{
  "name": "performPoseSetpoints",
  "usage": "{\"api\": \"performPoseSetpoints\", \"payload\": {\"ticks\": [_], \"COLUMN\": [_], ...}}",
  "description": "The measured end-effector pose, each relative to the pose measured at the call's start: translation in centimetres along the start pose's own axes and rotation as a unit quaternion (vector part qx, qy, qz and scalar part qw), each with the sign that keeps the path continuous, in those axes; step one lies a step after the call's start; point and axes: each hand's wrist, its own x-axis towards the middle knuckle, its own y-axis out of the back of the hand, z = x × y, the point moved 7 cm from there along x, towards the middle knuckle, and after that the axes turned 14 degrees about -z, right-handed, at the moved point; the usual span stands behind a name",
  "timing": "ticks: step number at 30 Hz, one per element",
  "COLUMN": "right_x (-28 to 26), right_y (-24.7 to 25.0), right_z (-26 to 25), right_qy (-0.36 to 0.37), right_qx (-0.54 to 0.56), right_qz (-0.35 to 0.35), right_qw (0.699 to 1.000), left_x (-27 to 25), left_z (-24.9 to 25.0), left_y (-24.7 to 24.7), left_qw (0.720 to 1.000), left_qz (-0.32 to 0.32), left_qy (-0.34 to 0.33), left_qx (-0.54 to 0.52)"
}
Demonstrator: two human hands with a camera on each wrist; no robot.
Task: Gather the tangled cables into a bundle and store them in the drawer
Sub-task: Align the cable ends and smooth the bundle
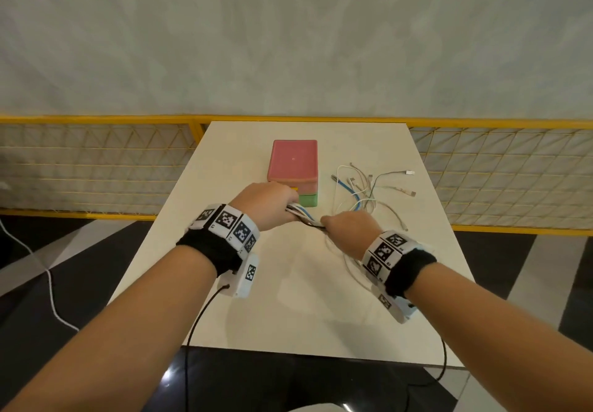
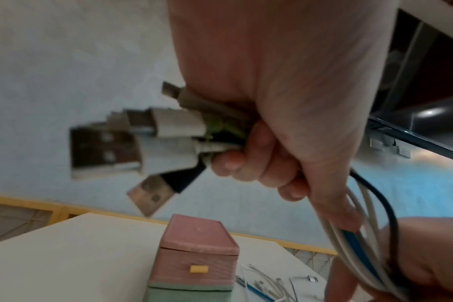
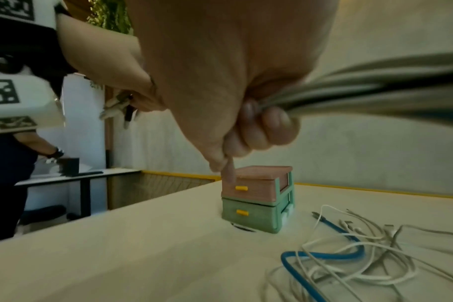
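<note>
Several white, blue and black cables (image 1: pixel 362 193) lie tangled on the table, right of a small drawer unit (image 1: pixel 293 167) with a pink top drawer and a green lower one, both closed. My left hand (image 1: pixel 268 201) grips the plug ends of the cables (image 2: pixel 153 141) above the table in front of the unit. My right hand (image 1: pixel 348 228) grips the same strands (image 3: pixel 362 92) a little further along, close beside the left. The loose ends (image 3: pixel 349 253) trail over the table behind my right hand.
The white table (image 1: pixel 288 299) stands against a yellow mesh fence (image 1: pixel 96 167). A white cord (image 1: pixel 38 283) lies on the dark floor at left. In the right wrist view another person (image 3: pixel 10 163) stands at a desk beyond the table.
</note>
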Motion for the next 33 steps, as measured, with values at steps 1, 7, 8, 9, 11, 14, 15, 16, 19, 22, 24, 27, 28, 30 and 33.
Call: {"api": "performPoseSetpoints", "payload": {"ticks": [1,7,8,9,11,14,15,16,19,22,24,27,28,30,33], "right_x": [0.1,-0.1,-0.1,-0.1,-0.7,-1.9,-1.9,-1.6,-0.8,-1.0,-1.2,-1.3,-1.4,-1.5,-1.9], "right_y": [0.1,3.8,4.2,4.4,5.1,5.9,5.8,5.4,4.7,6.2,6.7,6.0,5.7,5.6,6.2], "right_z": [0.4,-0.9,-0.9,-0.7,0.2,1.4,1.5,1.4,0.1,-1.3,-1.2,0.5,0.9,1.1,0.8], "right_qy": [-0.01,0.115,0.112,0.101,0.072,0.067,0.062,0.04,0.049,0.109,0.09,0.005,-0.016,-0.017,0.02], "right_qx": [0.016,0.316,0.304,0.276,0.214,0.252,0.269,0.276,0.317,0.407,0.423,0.446,0.466,0.518,0.583], "right_qz": [0.001,0.143,0.156,0.166,0.184,0.212,0.197,0.161,0.102,0.147,0.16,0.158,0.153,0.151,0.161], "right_qw": [1.0,0.931,0.933,0.941,0.957,0.942,0.941,0.947,0.942,0.895,0.887,0.881,0.871,0.842,0.796], "left_x": [0.1,0.3,0.3,0.2,-0.6,-1.7,-1.8,-1.8,-1.2,-1.0,-1.3,-2.4,-2.8,-3.5,-3.9], "left_z": [0.2,1.3,1.4,1.3,0.6,-0.2,0.0,0.4,1.7,2.8,2.7,2.1,2.0,2.2,2.6], "left_y": [-0.1,1.1,1.4,1.8,2.7,3.7,3.8,3.8,3.5,3.5,4.0,5.6,6.2,7.2,7.5], "left_qw": [1.0,0.996,0.995,0.994,0.994,0.99,0.99,0.992,0.996,0.995,0.995,0.97,0.96,0.956,0.94], "left_qz": [-0.006,0.002,-0.003,-0.008,-0.005,-0.01,-0.02,-0.032,-0.076,-0.095,-0.082,-0.04,-0.015,0.053,0.117], "left_qy": [0.003,-0.019,-0.026,-0.029,-0.025,-0.021,-0.022,-0.021,-0.005,0.013,-0.009,-0.075,-0.094,-0.12,-0.154], "left_qx": [-0.01,-0.086,-0.098,-0.108,-0.108,-0.141,-0.135,-0.118,-0.051,-0.011,-0.055,-0.229,-0.264,-0.263,-0.28]}}
